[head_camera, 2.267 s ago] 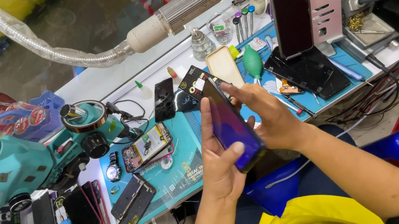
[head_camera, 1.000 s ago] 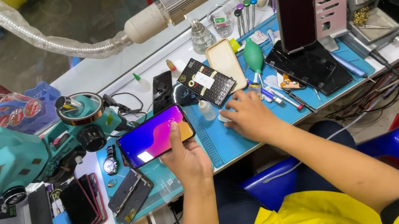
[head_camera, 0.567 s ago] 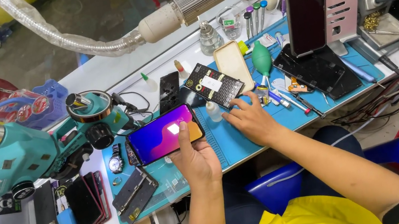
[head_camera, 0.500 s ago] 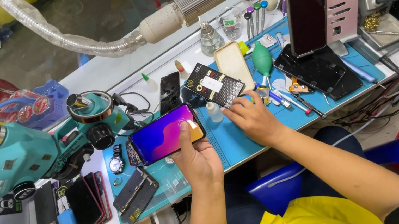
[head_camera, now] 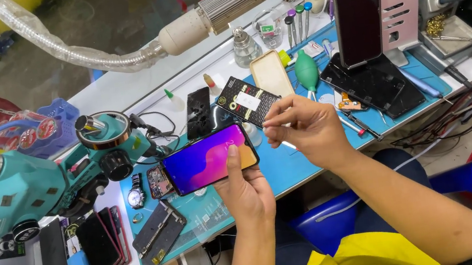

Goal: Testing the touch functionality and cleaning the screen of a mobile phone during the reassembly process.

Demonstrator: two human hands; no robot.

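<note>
My left hand (head_camera: pixel 249 190) hides the lit phone's (head_camera: pixel 209 158) lower edge, and the microscope (head_camera: pixel 20 189) runs off the picture's left edge.

We see our two bare forearms, our left hand (head_camera: pixel 246 190) and right hand (head_camera: pixel 304 131) without gloves, rings or watch, a yellow top with dark sleeve edge at lower right of the frame, dark trousers beneath

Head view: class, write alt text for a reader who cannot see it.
A person's left hand holds a lit phone with a purple-orange screen above a blue mat. The right hand pinches a thin tool beside it. A teal microscope stands at left, amid spare phones and parts.
</note>
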